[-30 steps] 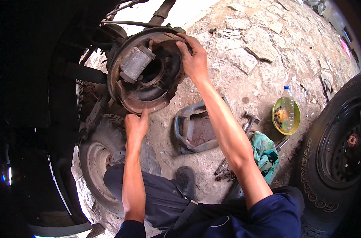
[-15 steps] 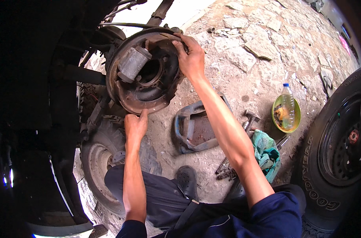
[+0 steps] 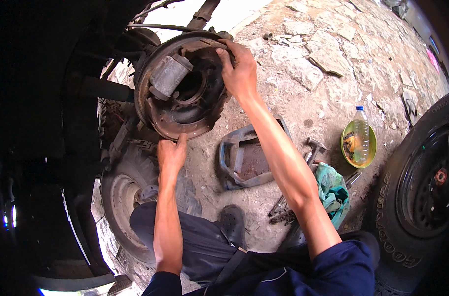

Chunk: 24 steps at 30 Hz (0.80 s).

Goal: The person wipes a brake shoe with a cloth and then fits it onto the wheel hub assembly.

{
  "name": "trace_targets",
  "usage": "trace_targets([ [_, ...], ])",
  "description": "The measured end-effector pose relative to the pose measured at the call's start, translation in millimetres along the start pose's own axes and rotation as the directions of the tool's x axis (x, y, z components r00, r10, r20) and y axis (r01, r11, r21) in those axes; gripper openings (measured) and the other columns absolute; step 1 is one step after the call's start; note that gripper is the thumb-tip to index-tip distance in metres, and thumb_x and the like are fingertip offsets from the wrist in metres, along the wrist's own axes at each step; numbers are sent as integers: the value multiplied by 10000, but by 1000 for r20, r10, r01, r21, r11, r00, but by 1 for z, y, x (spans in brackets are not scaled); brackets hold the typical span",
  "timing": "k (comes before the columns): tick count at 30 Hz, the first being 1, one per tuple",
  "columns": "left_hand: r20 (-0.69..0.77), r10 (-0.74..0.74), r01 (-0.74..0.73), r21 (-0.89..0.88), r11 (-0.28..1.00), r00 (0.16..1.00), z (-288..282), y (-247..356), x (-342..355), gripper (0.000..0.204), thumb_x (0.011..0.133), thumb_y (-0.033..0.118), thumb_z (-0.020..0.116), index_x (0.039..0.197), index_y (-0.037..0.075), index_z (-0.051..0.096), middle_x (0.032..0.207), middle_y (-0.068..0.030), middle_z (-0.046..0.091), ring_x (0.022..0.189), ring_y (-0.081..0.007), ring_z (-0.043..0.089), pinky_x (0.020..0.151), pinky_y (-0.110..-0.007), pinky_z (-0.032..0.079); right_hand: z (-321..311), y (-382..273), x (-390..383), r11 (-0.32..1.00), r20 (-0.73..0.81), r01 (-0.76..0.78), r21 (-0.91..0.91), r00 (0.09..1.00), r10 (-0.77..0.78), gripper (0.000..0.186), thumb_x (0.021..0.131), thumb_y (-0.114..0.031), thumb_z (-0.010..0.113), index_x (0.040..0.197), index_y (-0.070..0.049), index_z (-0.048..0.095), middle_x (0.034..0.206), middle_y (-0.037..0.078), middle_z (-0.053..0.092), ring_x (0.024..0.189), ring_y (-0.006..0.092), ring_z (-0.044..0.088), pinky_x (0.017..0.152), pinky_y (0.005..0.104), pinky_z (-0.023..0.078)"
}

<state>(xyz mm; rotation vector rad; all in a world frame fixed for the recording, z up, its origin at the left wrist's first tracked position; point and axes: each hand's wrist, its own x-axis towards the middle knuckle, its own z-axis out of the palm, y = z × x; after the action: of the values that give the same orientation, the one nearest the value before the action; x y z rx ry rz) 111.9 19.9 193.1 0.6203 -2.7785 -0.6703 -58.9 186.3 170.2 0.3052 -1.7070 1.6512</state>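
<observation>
A rusty, round brake backing plate (image 3: 180, 126) is held up at the end of the axle, below the dark underside of the vehicle. A grey metal cylinder (image 3: 170, 76) sits on its upper left face, beside a dark centre hole. My left hand (image 3: 171, 157) grips the lower rim, thumb on the front face and fingers curled behind. At the upper right, my right hand (image 3: 238, 69) is wrapped over the rim with its thumb inside. The fingertips of both hands are partly hidden by the plate.
Below the plate lies a cut-open plastic container (image 3: 249, 158). A hammer (image 3: 313, 148), a green cloth bag (image 3: 332, 190) and a yellow-green bowl (image 3: 350, 160) with a clear bottle (image 3: 361, 133) are on the ground. Tyres stand at right (image 3: 407, 207) and lower left (image 3: 140, 167).
The whole view has shifted slightly, with things on the ground now a little further right. Both hands keep the same hold on the backing plate.
</observation>
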Motion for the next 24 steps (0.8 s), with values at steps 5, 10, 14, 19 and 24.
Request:
trace_targets([
  [5,-47,49,-52,-48,998,998,8,-12,4,477,812,325,624,681,-133,588,592,-296,553,603,-371,662,609,-448,469,9,-5,-13,1000,42,-16,-13,999,17,515,870,-312,645,1274,-31,492,1200,231,524,1141,392,464,991,486,333],
  [10,-58,68,-71,-49,996,996,10,-19,5,450,798,306,634,673,-123,586,597,-310,528,624,-408,654,590,-458,459,1,-24,-14,984,169,164,-64,974,-151,803,737,-589,699,1297,-58,476,1324,226,404,1256,407,325,1064,546,195],
  [14,-81,114,-120,-71,990,990,10,-19,6,391,793,263,623,669,-105,585,633,-310,541,675,-435,642,591,-465,454,6,-56,-11,936,200,282,-209,950,-241,1042,524,-745,747,1294,-91,489,1282,243,415,1243,438,314,1038,611,181],
  [19,-21,36,-38,-74,997,999,6,-10,7,365,798,251,621,726,-107,607,710,-319,572,769,-452,627,636,-467,468,11,-62,-11,900,210,292,-324,950,-232,1073,497,-752,756,1301,-98,479,1267,258,409,1240,457,304,1031,629,178],
  [24,-19,12,-14,-97,995,1000,3,-11,4,367,805,260,621,793,-107,628,787,-335,596,852,-461,616,684,-466,483,2,-59,-4,923,319,258,-286,934,-162,852,730,-625,701,1305,-41,470,1308,257,443,1258,417,381,1057,540,266],
])
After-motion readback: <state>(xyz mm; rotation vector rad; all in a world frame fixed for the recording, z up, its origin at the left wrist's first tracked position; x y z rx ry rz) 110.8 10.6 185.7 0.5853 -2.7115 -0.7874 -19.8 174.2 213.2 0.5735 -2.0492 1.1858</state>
